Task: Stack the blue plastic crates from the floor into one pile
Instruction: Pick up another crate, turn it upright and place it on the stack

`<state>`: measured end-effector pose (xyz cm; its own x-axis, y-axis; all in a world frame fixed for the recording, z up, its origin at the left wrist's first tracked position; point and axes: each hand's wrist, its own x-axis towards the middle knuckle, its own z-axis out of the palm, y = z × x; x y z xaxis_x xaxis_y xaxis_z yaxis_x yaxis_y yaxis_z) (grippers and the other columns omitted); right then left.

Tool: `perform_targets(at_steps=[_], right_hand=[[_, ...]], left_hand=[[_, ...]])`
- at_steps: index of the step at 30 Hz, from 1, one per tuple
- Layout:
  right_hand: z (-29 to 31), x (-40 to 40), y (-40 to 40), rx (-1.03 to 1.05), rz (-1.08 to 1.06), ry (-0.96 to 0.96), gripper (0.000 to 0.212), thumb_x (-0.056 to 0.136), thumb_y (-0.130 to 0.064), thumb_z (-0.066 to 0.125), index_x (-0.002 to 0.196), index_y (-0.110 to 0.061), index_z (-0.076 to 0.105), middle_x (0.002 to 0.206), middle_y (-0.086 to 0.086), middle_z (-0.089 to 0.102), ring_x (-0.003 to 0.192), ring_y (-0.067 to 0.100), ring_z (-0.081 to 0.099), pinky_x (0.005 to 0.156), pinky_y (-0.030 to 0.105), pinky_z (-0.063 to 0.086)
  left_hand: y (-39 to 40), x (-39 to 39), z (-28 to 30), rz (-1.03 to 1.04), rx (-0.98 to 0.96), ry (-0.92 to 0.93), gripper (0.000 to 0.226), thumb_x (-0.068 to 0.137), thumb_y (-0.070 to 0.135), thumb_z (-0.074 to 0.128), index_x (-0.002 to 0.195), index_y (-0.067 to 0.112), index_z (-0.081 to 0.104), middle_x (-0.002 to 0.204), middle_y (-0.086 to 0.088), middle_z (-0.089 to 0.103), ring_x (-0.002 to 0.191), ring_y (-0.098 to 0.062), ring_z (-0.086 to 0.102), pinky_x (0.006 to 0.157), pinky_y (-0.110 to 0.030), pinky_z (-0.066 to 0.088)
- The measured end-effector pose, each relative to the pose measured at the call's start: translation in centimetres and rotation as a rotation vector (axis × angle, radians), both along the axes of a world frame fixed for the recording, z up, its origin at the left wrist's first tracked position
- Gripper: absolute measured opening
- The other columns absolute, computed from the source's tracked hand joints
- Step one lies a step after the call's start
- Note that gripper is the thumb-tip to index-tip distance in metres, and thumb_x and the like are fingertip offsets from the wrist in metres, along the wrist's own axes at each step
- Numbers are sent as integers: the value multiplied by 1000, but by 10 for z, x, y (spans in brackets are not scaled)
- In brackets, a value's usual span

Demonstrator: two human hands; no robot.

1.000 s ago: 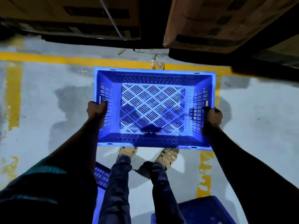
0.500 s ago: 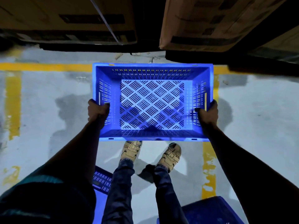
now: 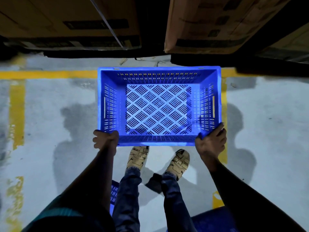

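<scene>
While the head camera is looking straight down, these lines are describing what it is showing.

Head view, crate: a blue plastic crate point(image 3: 158, 106) is sitting open side up, empty, in front of the person's feet point(image 3: 138, 156) — its far rim is lying over a yellow floor line point(image 3: 50, 74), just short of the cardboard boxes point(image 3: 70, 22).

Left hand: the left hand point(image 3: 105, 139) is gripping the near left corner of the rim, fingers wrapped closed around it.

Right hand: the right hand point(image 3: 211, 142) is clamping the near right corner, fingers curled over the edge.

Crate height: whether it is resting on the grey floor point(image 3: 267, 131) or being held just above it, I cannot tell.

Other crates: parts of two more blue crates are showing at the bottom edge — one behind the left leg point(image 3: 114, 196), one at the lower right point(image 3: 215, 220).

Doing it well: judging by the task, this crate is forming the pile's base; keeping it level and square to the line, and letting go only once all four corners are seated, should be giving later crates a steady footing.
</scene>
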<state>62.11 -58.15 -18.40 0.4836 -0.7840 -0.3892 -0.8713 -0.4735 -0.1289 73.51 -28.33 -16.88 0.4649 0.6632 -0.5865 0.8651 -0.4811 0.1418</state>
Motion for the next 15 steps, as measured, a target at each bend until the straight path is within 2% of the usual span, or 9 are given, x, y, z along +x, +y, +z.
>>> perform_targets(at_steps=[6, 11, 15], right_hand=[[-1, 18, -13, 130, -110, 3, 105, 70, -33, 67, 155, -13, 8, 151, 16, 27, 130, 44, 35, 96, 63, 38], [6, 14, -21, 200, -74, -16, 104, 75, -29, 67, 156, -10, 5, 156, 14, 20, 135, 43, 30, 93, 65, 39], [14, 11, -2, 173, -13, 151, 98, 81, -29, 63, 157, -11, 4, 163, 16, 0, 147, 44, 8, 104, 66, 33]], left_hand=[[6, 18, -1, 197, -156, -75, 68, 79, 40, 70, 132, 8, 41, 138, -17, 47, 124, -39, 50, 100, -51, 48], [10, 5, 1, 96, -143, -136, 66, 82, 37, 70, 133, 4, 44, 136, -20, 50, 123, -41, 51, 100, -48, 47], [-5, -1, 7, 28, -67, -83, 70, 82, 34, 71, 134, 3, 36, 138, -22, 42, 127, -43, 42, 103, -47, 40]])
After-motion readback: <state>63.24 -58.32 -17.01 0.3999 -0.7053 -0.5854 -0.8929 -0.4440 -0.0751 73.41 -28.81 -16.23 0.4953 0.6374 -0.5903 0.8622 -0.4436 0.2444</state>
